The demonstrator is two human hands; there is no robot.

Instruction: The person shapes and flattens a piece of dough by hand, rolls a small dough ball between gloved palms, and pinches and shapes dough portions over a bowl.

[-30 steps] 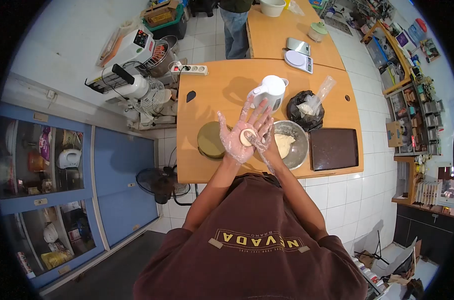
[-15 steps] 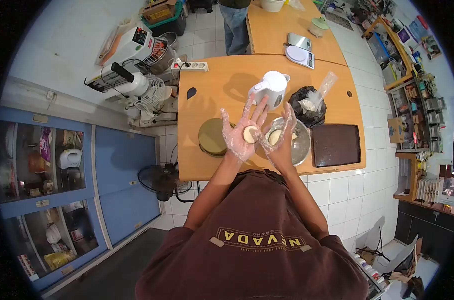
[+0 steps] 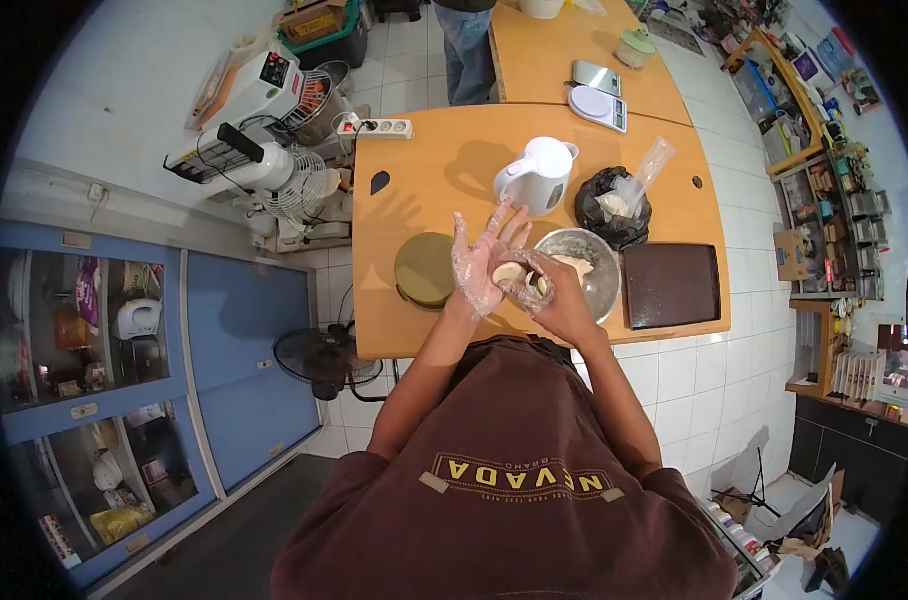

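A small, round, pale dough piece (image 3: 509, 272) lies at the inner edge of my left hand (image 3: 480, 270), whose palm faces up. That hand's floury fingers are stretched out towards the white kettle (image 3: 539, 178). From the right, my right hand (image 3: 552, 298) curls in, its thumb and fingers closed at the dough piece's edge. Both palms are dusted with flour or dough. Partly behind my right hand stands a metal bowl (image 3: 604, 285) with more pale dough (image 3: 581, 266) in it. To the left of my hands is a round olive-green lid or container (image 3: 425, 268).
A dark rectangular tray (image 3: 672, 286) lies right of the bowl, below a black bag (image 3: 599, 205) with a clear plastic bag. A power strip (image 3: 376, 129) is at the back left. Scales (image 3: 597, 108) sit on the farther table, where a person (image 3: 466, 50) stands.
My right hand has opened away from the dough piece, then curled back in against it. My left hand's fingers have drawn closer together, and the dough piece has shifted slightly right.
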